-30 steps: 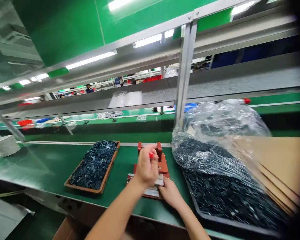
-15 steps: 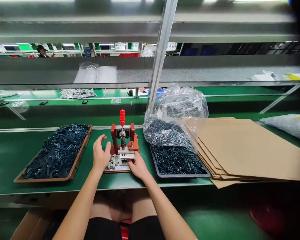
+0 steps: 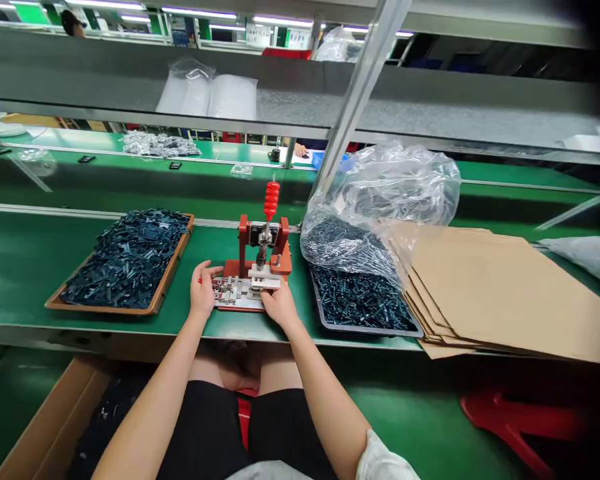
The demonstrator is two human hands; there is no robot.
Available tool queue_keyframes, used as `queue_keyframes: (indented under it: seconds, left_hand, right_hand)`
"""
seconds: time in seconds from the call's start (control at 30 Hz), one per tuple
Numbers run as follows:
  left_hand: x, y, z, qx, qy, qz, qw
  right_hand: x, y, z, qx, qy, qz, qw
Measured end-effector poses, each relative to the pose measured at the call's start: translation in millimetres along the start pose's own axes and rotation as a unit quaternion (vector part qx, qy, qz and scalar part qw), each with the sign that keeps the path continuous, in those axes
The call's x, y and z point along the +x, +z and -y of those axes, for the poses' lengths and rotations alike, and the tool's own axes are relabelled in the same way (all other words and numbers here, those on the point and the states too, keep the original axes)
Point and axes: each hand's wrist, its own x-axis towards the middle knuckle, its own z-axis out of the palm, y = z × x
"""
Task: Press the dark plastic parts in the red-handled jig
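Observation:
A red toggle press [image 3: 285, 240] with an upright ribbed red handle [image 3: 271, 201] stands on the green bench in front of me. At its base is a metal fixture [image 3: 235, 291] with a light metal block [image 3: 266, 283] at the right. My left hand [image 3: 203, 293] curls at the fixture's left end, where a small red tip shows between thumb and fingers. My right hand [image 3: 281, 305] is closed against the fixture's right end, its fingertips partly hidden at the metal block. Whether a small part lies in the right fingers, I cannot make out.
Left of the press, a brown tray [image 3: 171, 275] is heaped with dark flat parts. On the right, a black tray [image 3: 330, 325] holds small dark pieces, partly under a clear plastic bag [image 3: 405, 183]. Flat cardboard sheets [image 3: 500, 287] lie beyond it. A metal post [image 3: 355, 100] rises behind.
My left hand has gone from raised with fingers apart to curled at the fixture's left end. My right hand stays at the fixture's right side. The camera view has tilted down.

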Motion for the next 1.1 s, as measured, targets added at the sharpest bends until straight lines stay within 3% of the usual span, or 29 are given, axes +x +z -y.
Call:
queue_keyframes:
  seconds: [0.1,0.17,0.23,0.33,0.47,0.57,0.7,0.8,0.9,1.0,1.1]
  left_hand:
    - [-40,-12.7,-8,0.124,0.122,-0.114,0.978]
    - [-84,-22.1,-13,0.147,0.132,-0.114,0.974]
    - [-132,-29.3,-15,0.106,0.052,-0.027,0.993]
    - [-192,-41.7,-15,0.047,-0.108,0.089,0.989]
    - [-224,-80.1,0,0.080,-0.193,0.073,0.975]
    - [-223,-134.3,29,0.131,-0.226,0.028,0.965]
    - [-209,-228.4,84,0.288,-0.230,-0.061,0.927]
    - [-193,-274.3,102,0.433,-0.232,-0.002,0.871]
    - [-166,-270.9,73,0.497,-0.092,0.030,0.862]
    - [-124,-234.6,11,0.505,0.078,0.002,0.859]
    - [-71,-199.5,-45,0.567,0.134,-0.024,0.813]
  right_hand:
    - [-14,-8,7,-0.019,-0.041,-0.042,0.998]
    - [-37,-9,15,-0.035,-0.053,-0.065,0.996]
    - [-70,-5,26,-0.014,-0.066,-0.044,0.997]
    - [-127,14,46,0.055,-0.096,0.101,0.989]
    - [-173,42,60,0.091,-0.084,0.256,0.959]
    - [-176,43,52,0.062,-0.064,0.329,0.940]
    - [-168,29,36,0.020,-0.049,0.371,0.927]
    - [-167,21,28,0.009,-0.042,0.381,0.923]
    - [-170,19,24,0.007,-0.035,0.389,0.921]
    - [-175,18,22,0.012,-0.030,0.394,0.918]
    - [-177,15,23,0.017,-0.037,0.404,0.914]
